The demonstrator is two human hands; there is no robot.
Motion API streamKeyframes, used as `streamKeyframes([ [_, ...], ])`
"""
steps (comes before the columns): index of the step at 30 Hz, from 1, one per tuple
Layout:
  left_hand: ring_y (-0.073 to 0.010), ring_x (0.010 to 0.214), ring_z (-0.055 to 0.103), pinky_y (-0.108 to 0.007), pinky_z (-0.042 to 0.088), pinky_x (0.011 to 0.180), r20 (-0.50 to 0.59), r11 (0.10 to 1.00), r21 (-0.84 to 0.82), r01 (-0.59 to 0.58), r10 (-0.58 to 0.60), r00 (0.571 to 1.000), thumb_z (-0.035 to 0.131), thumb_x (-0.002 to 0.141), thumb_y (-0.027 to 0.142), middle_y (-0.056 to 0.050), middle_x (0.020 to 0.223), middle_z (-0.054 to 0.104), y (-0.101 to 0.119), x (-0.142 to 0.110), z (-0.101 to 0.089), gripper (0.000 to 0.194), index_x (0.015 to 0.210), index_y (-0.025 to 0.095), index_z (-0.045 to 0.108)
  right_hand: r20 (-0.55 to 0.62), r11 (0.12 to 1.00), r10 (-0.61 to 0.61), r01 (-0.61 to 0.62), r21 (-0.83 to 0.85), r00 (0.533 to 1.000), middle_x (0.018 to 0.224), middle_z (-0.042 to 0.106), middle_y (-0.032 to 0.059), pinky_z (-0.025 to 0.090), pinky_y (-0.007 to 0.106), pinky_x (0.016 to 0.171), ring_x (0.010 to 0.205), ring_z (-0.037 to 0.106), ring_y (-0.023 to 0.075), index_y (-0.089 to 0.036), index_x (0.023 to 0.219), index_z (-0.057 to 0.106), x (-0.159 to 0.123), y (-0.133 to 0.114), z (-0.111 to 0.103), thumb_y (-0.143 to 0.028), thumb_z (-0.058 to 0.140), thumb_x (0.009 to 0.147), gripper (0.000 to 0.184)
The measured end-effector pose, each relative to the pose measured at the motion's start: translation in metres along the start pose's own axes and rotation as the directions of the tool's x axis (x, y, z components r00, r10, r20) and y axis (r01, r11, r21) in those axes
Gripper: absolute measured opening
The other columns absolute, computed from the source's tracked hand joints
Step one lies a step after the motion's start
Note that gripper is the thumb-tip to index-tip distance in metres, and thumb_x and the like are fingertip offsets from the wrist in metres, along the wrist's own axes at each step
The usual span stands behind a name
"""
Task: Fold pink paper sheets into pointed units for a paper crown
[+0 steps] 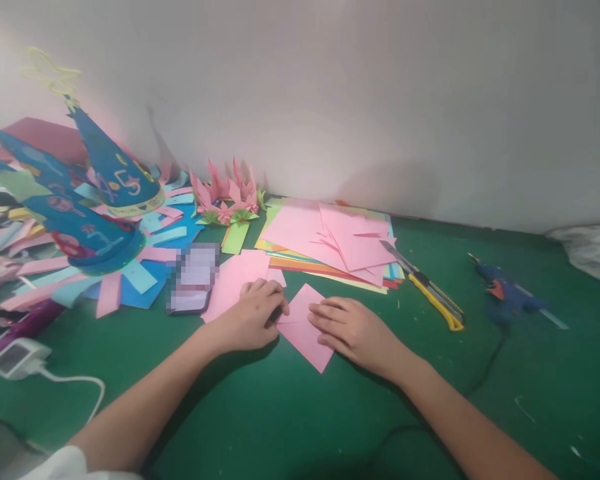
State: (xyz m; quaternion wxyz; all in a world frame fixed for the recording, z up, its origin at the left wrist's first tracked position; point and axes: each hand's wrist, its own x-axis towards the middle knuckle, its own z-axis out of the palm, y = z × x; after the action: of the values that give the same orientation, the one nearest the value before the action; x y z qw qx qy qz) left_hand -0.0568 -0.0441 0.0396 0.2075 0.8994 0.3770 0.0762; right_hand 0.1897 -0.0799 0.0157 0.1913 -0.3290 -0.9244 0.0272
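Observation:
A folded pink paper (307, 333) lies on the green table with one corner pointing toward me. My left hand (254, 315) has its fingers curled in at the paper's left corner, thumb and fingertips closed on that edge. Laid flat over the right part of the paper is my right hand (353, 330), its fingers stretched out and pressing on the surface. Behind my left hand rests a larger pink sheet (233, 273), partly covered by the hand. The paper's right corner is hidden under my right hand.
Coloured sheets (295, 230) are stacked behind, with a yellow box cutter (433, 293) to their right. Farther right lies a blue glue gun (510, 290). A phone (195, 277), a pink paper crown (227, 200) and blue cone hats (115, 163) stand left, near a white cable (80, 379).

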Motion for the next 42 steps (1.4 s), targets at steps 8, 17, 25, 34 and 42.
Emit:
streamKeyframes([
  [8, -0.0223, 0.101, 0.041, -0.042, 0.032, 0.091, 0.002, 0.998, -0.064, 0.026, -0.026, 1.0, 0.048, 0.082, 0.016, -0.003, 0.105, 0.05, -0.002, 0.003, -0.003, 0.013, 0.088, 0.023, 0.058, 0.002, 1.0, 0.006, -0.006, 0.009, 1.0, 0.118, 0.064, 0.0071, 0.049, 0.041, 0.091, 0.106, 0.058, 0.0219, -0.02, 0.116, 0.062, -0.001, 0.001, 0.001, -0.031, 0.048, 0.092, 0.03],
  [17, -0.0227, 0.106, 0.042, -0.041, 0.033, 0.092, 0.044, 0.996, -0.09, 0.014, -0.01, 0.999, 0.052, 0.079, 0.012, -0.003, 0.11, 0.048, -0.014, 0.002, -0.001, 0.022, 0.093, 0.026, 0.06, -0.005, 1.0, 0.006, -0.005, 0.006, 1.0, 0.117, 0.065, 0.0075, 0.05, 0.041, 0.089, 0.106, 0.058, 0.0215, -0.019, 0.115, 0.063, 0.0, 0.0, 0.0, -0.03, 0.05, 0.091, 0.029],
  [25, -0.0215, 0.107, 0.043, -0.04, 0.03, 0.091, -0.069, 0.997, -0.034, -0.07, 0.068, 0.995, 0.046, 0.086, 0.017, -0.001, 0.119, 0.056, -0.004, 0.007, 0.005, 0.015, 0.081, 0.021, 0.06, 0.011, 0.997, 0.041, -0.042, 0.06, 0.999, 0.117, 0.065, 0.0059, 0.048, 0.04, 0.09, 0.104, 0.058, 0.0217, -0.02, 0.113, 0.063, 0.0, 0.001, 0.0, -0.033, 0.048, 0.092, 0.029],
  [34, -0.0207, 0.101, 0.046, -0.037, 0.03, 0.085, -0.184, 0.998, 0.05, -0.024, 0.032, 0.982, 0.04, 0.093, 0.021, -0.003, 0.111, 0.06, 0.01, 0.021, 0.024, 0.02, 0.104, 0.021, 0.057, -0.045, 0.97, 0.22, -0.214, 0.116, 0.974, 0.124, 0.059, 0.0116, 0.047, 0.042, 0.092, 0.109, 0.055, 0.0243, -0.017, 0.128, 0.049, 0.0, 0.005, 0.008, -0.043, 0.056, 0.086, 0.05],
  [42, -0.0203, 0.106, 0.044, -0.037, 0.03, 0.088, -0.223, 0.996, 0.078, -0.035, 0.051, 0.974, 0.035, 0.096, 0.025, -0.004, 0.122, 0.057, 0.012, 0.022, 0.033, 0.024, 0.097, 0.019, 0.058, -0.176, 0.945, 0.311, -0.283, 0.164, 0.934, 0.103, 0.068, 0.0071, 0.051, 0.035, 0.081, 0.092, 0.062, 0.0205, -0.019, 0.11, 0.061, 0.001, 0.003, 0.007, -0.029, 0.05, 0.091, 0.024],
])
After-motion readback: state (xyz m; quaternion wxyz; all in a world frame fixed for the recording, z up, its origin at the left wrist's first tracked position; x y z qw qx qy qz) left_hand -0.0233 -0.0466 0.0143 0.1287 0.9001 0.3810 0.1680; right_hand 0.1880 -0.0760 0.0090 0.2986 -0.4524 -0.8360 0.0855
